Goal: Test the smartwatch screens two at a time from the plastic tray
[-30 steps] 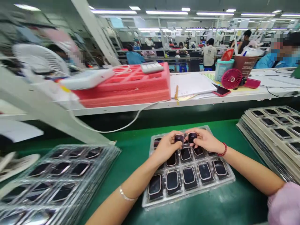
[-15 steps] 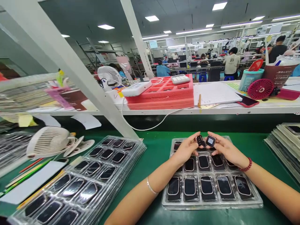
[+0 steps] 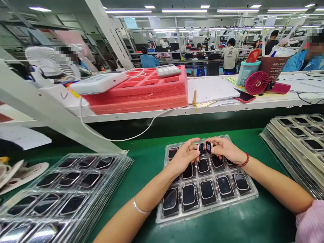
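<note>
My left hand (image 3: 184, 156) pinches a small dark watch part (image 3: 201, 147) with a pale edge, between thumb and fingers. Close beside it, my right hand (image 3: 226, 149) holds a square dark watch piece (image 3: 209, 147) with a white code label facing me. Both pieces are above a clear plastic tray (image 3: 207, 210), a narrow gap between them. In its pockets lie black watch screens (image 3: 207, 189) with pale rims, in rows. My hands and forearms hide part of the tray's back rows.
Stacked trays of screens stand at left (image 3: 73, 202) and right (image 3: 291, 152). A white shelf (image 3: 217, 101) crosses behind, bearing red foam (image 3: 141, 98), papers (image 3: 212, 89), a phone (image 3: 245, 97) and a pink fan (image 3: 257, 83). A slanted post (image 3: 76, 114) rises at left. People work beyond.
My view has turned to the right, so the tray and hands appear further left. The piece in my right hand has turned more edge-on. Both hands keep their pieces.
</note>
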`<state>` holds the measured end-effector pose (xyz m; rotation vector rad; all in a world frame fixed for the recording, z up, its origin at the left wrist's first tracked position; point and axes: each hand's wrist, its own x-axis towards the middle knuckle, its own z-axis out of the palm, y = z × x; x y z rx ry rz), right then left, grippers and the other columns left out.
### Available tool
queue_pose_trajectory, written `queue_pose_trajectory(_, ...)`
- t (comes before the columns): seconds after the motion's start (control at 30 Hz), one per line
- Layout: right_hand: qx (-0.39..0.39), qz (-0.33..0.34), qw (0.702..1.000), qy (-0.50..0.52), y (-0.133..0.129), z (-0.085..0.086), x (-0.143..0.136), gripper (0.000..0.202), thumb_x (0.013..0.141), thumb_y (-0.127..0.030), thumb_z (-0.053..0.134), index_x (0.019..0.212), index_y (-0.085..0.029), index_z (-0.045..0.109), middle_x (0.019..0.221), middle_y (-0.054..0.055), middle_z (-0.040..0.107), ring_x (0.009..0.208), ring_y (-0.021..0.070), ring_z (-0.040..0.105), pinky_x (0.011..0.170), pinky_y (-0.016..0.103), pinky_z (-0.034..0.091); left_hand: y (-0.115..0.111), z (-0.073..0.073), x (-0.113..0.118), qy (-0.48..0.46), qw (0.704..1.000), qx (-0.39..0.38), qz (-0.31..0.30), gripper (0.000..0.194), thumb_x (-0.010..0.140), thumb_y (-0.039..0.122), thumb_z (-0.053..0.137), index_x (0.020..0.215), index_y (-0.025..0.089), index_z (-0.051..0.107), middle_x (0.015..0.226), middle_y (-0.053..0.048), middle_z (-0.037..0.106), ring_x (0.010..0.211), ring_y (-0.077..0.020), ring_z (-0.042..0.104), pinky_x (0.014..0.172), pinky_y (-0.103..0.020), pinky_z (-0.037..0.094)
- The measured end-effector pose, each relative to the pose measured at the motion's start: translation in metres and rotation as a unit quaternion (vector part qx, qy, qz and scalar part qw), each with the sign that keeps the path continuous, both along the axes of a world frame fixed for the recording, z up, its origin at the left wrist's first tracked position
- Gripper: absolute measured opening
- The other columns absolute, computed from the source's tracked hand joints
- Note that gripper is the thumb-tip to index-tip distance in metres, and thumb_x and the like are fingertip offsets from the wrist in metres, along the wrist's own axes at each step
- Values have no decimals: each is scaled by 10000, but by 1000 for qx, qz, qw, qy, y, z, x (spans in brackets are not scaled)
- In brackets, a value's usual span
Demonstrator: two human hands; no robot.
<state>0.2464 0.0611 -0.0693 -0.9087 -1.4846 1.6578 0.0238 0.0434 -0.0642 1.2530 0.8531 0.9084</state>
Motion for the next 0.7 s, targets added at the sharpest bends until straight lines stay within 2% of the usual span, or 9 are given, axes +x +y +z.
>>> queue_pose_trajectory(0.37, 25, 12, 1000, -5, 0, -1, 1, 490, 773, -359, 793, 1193, -164, 633, 1048, 69, 668, 554, 42, 493, 448, 160, 444, -1, 2, 2, 9, 1000, 4, -1, 652, 731, 485, 822, 1229, 182, 530, 929, -24, 628, 605, -93, 576, 527, -223, 367)
queue_pose_trajectory(0.7, 36, 4, 998, -41, -2, -7, 5, 543, 785, -454, 786, 1231, -189, 623, 964, 67, 668, 529, 64, 466, 445, 205, 432, -2, -5, 5, -21, 1000, 9, 8, 594, 694, 422, 842, 1163, 174, 574, 898, -20, 613, 553, -80, 566, 507, -224, 360)
